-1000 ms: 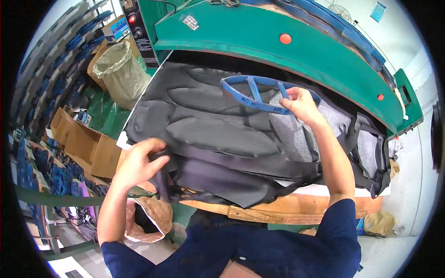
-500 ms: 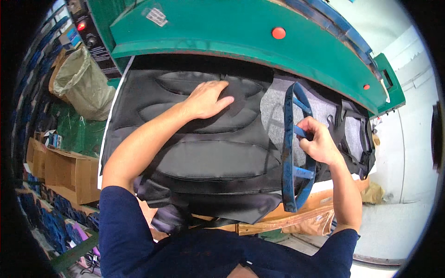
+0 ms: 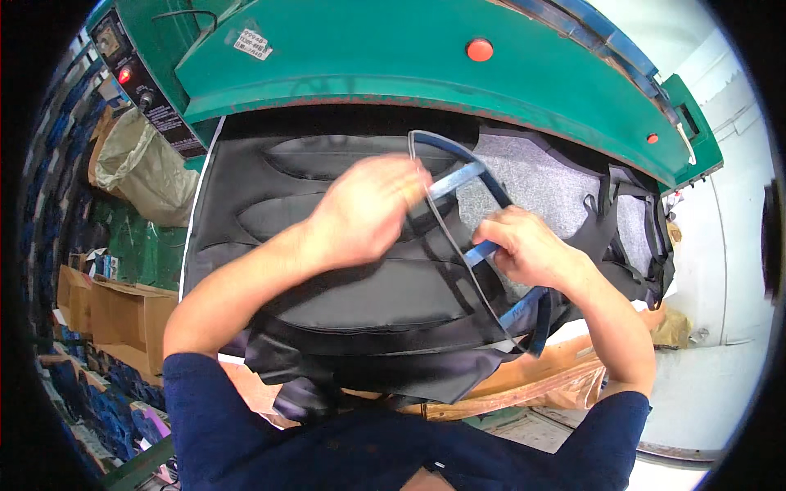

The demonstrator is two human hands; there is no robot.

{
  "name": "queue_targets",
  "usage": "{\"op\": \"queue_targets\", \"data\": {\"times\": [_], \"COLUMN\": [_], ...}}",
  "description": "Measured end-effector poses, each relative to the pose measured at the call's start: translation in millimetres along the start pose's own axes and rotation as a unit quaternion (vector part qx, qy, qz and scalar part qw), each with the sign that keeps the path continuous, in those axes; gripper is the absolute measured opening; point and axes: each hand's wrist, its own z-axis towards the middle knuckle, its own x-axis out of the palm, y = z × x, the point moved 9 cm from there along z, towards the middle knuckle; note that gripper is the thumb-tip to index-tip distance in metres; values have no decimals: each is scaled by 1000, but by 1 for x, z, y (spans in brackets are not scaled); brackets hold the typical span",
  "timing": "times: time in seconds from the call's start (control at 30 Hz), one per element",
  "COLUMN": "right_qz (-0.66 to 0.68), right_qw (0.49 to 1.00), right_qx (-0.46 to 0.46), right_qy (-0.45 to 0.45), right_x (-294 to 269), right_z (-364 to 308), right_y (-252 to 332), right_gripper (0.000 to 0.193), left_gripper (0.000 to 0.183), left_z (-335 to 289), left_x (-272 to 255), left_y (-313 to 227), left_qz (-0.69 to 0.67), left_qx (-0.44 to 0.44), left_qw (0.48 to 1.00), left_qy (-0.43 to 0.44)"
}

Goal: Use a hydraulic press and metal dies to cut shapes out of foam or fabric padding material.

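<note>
My right hand (image 3: 528,250) grips the middle crossbar of a blue cutting die (image 3: 455,178), a long, pointed oval metal frame with several crossbars. It is held tilted above black padded sewn material (image 3: 360,299). My left hand (image 3: 368,209) is at the die's left edge, next to the upper crossbar. Motion smears its fingers, so whether they close on the frame is unclear. Under the die, the black material with its stitched oval panels meets a grey fabric piece (image 3: 532,176) on the right.
A green press beam (image 3: 352,61) with red buttons spans the far side. At its left is a control panel (image 3: 147,90) with a lit red lamp. A sack (image 3: 147,168) and an open cardboard box (image 3: 127,315) stand left. Black straps (image 3: 610,221) lie at right.
The die has moved left and turned, its upper end now over the black panels. My right hand has shifted left with it. My left hand has lifted off the material to the die's edge.
</note>
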Motion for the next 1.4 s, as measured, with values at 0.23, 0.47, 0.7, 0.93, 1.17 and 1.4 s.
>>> {"op": "queue_targets", "data": {"times": [0.23,0.47,0.7,0.93,1.17,1.4], "right_qz": [34,15,97,102,191,186], "right_qw": [992,981,940,928,891,845], "right_qx": [-121,-85,144,199,213,247], "right_qy": [-7,-174,-294,-299,-354,-437], "right_x": [14,-35,-33,6,20,32], "right_z": [56,69,-17,-11,19,44], "right_y": [14,-8,-128,-159,-193,-216], "right_gripper": [37,47,33,34,50,50], "left_gripper": [29,27,20,20,18,23], "left_z": [-34,-44,-55,-49,-37,-39], "left_x": [6,-19,-18,16,16,18], "left_y": [-25,33,106,119,145,177], "left_qz": [75,46,53,56,70,111], "left_qx": [47,-81,-155,-127,-125,-173], "left_qw": [991,995,986,988,989,979], "left_qy": [104,35,33,70,26,3]}}
